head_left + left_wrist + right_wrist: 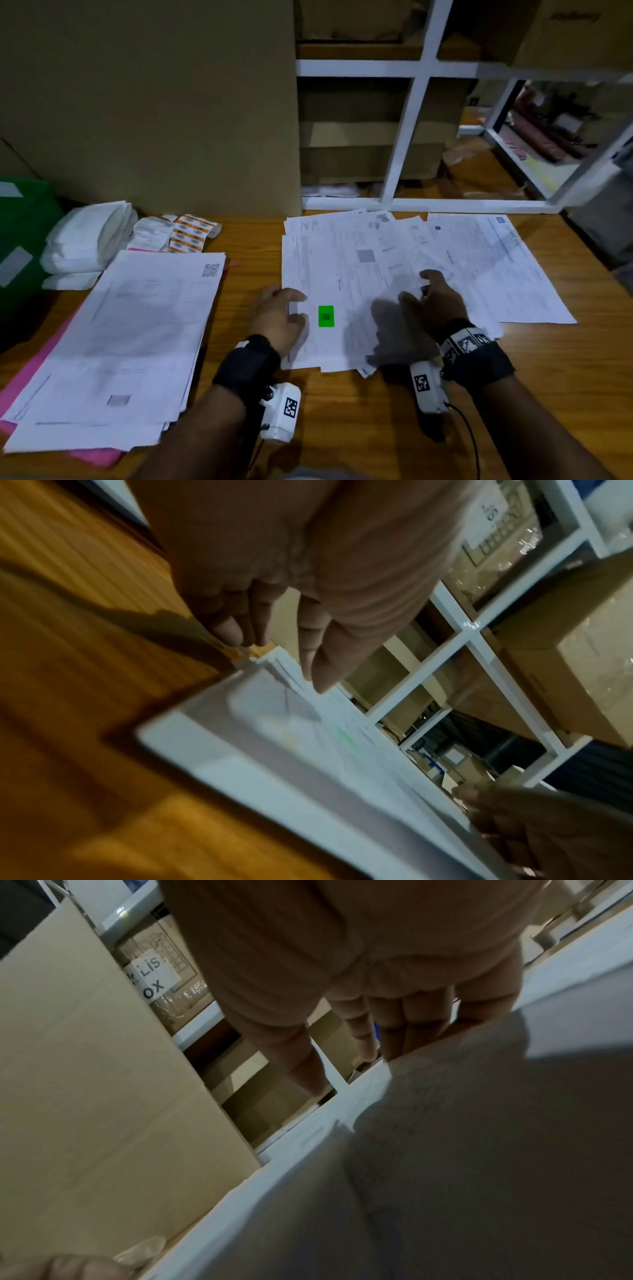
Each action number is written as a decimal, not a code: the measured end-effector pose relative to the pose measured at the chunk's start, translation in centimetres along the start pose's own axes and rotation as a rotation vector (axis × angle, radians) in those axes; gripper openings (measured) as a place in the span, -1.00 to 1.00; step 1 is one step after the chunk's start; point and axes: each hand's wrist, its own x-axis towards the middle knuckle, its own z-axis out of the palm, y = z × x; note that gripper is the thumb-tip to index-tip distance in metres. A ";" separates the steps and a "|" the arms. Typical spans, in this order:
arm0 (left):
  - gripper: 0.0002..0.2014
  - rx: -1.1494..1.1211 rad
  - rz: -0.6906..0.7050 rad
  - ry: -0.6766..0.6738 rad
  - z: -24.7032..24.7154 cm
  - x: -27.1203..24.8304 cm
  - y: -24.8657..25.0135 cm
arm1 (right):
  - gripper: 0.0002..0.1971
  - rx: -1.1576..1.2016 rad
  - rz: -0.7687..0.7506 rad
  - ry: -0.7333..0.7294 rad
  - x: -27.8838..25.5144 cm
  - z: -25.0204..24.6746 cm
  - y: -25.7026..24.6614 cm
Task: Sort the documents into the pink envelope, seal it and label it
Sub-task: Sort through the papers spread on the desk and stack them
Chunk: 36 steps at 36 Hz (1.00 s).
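Left hand (279, 317) pinching the left edge of the loose documents (346, 274) at centre, thumb on top. Right hand (433, 303) over the same sheets, fingers curved down; grip cannot be told. Pink envelope (34, 363) at 8 o'clock, buried under a second paper stack (120, 342). White packets (89, 236) and orange label sheets (190, 234) at 10 o'clock. Cardboard boxes (147, 102) at 12.

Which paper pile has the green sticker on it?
The middle pile, between both hands, carries the green sticker. The left stack on the pink envelope has none.
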 end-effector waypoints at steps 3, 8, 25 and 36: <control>-0.72 0.017 0.006 -0.025 0.3 0.1 -0.1 | -0.33 0.045 -0.015 -0.073 -0.2 0.0 -0.6; -0.71 -0.048 -0.007 -0.015 0.2 -0.2 -0.1 | -0.49 -0.012 -0.110 -0.100 -0.9 0.6 -1.5; -0.72 -0.126 0.015 0.021 -0.8 -0.2 -1.2 | -0.68 -0.180 -0.219 0.117 -2.4 1.0 -2.4; -0.71 -0.250 -0.041 0.003 -0.5 1.1 -1.8 | -0.86 0.203 -0.171 -0.077 -2.0 0.4 -2.2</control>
